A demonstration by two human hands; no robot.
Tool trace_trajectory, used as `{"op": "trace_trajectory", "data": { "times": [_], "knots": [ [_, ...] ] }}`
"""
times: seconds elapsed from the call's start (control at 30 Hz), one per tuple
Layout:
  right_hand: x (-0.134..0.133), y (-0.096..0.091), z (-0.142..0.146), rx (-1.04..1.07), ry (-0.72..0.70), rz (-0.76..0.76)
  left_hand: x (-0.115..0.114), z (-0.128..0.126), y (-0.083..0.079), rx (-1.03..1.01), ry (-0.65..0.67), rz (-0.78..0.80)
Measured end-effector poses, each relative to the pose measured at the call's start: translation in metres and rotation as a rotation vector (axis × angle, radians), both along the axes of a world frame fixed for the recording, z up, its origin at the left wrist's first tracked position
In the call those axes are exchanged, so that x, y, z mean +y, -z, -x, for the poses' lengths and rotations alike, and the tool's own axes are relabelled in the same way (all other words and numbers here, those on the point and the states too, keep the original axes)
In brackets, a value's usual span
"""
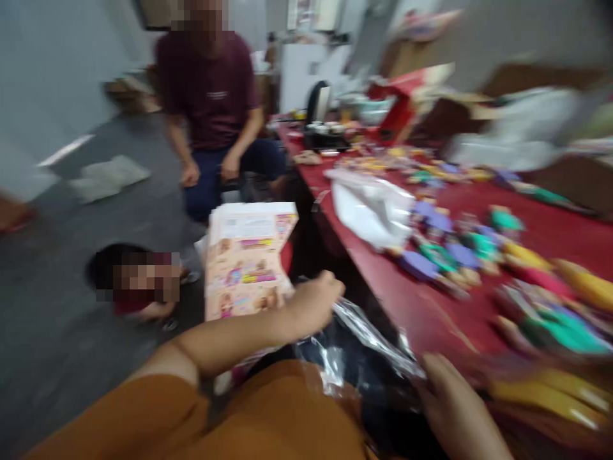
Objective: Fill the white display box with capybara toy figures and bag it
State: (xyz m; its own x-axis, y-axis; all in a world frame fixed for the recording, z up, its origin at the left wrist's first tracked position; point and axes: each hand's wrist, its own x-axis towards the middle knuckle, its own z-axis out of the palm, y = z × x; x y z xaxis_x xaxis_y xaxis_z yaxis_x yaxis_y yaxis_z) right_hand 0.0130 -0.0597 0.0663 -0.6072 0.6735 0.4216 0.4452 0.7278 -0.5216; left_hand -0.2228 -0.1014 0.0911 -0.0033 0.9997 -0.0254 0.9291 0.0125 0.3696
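Watching remotely, I'm seeing a grey floor [62,268] running alongside a red-covered worktop [445,319], with motion blur smearing much of the frame. Two other people are showing: a seated person in a maroon T-shirt [211,89], cut off at the top, and a second person [134,305] low on the floor, partly blocked by a pink printed carton [246,255]. A white plastic bag [371,207] is lying on the worktop, and doll figures [454,255] are crowding around it in rows, too blurred for me to count. Between the wearer's two hands, a sheet of clear plastic wrap [364,338] is stretching over something dark that I can't make out, just beside the worktop's edge and in front of an orange shirt [239,409]. The left hand [313,303] is pressing its grip closed on the wrap's upper edge. The right hand [454,409], cut off by the frame's bottom, is curling at the wrap's far corner, and I can't tell whether that grip is pinching.
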Motion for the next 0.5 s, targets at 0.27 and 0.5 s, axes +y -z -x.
{"op": "trace_trajectory", "data": {
  "times": [0.27, 0.5],
  "knots": [
    [0.026, -0.189, -0.062, -0.196, 0.777, -0.852, 0.132, -0.045, -0.159, -0.202, 0.278, -1.501],
    [0.081, -0.17, -0.214, -0.365, 0.911, -0.532, 0.213, -0.174, -0.125, -0.099, 0.643, -0.789]
  ]
}}
